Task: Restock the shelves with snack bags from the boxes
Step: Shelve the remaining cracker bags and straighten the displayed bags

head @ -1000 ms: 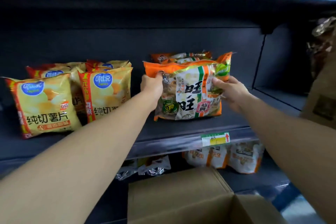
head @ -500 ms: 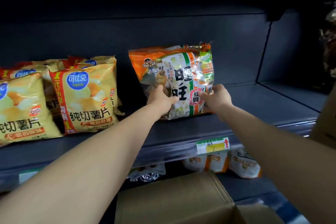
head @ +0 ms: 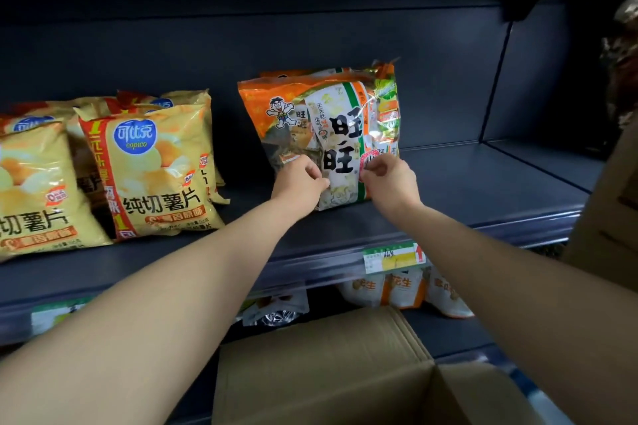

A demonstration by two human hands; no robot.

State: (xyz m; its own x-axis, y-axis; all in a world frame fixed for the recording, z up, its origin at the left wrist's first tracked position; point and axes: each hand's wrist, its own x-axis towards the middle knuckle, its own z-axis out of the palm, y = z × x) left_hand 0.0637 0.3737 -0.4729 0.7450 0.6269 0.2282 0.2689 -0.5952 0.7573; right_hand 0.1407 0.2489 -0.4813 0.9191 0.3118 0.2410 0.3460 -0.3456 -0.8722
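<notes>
An orange, white and green rice-cracker bag (head: 331, 121) stands upright on the dark shelf (head: 466, 190), leaning back on another like it (head: 293, 73). My left hand (head: 299, 181) pinches the bag's lower front left of centre. My right hand (head: 388, 179) pinches its lower front right of centre. Both hands cover the bag's bottom edge. An open cardboard box (head: 324, 366) sits below the shelf, its inside hidden.
Yellow potato-chip bags (head: 152, 166) stand in rows at the shelf's left. To the right of the rice-cracker bag the shelf board is bare up to a divider (head: 497, 79). A price tag (head: 393, 257) marks the shelf edge. Peanut bags (head: 400, 286) lie below. Another carton (head: 611, 210) stands at right.
The rice-cracker bag went from tilted in the air to standing upright on the shelf. Both hands slid from its sides down to its lower front.
</notes>
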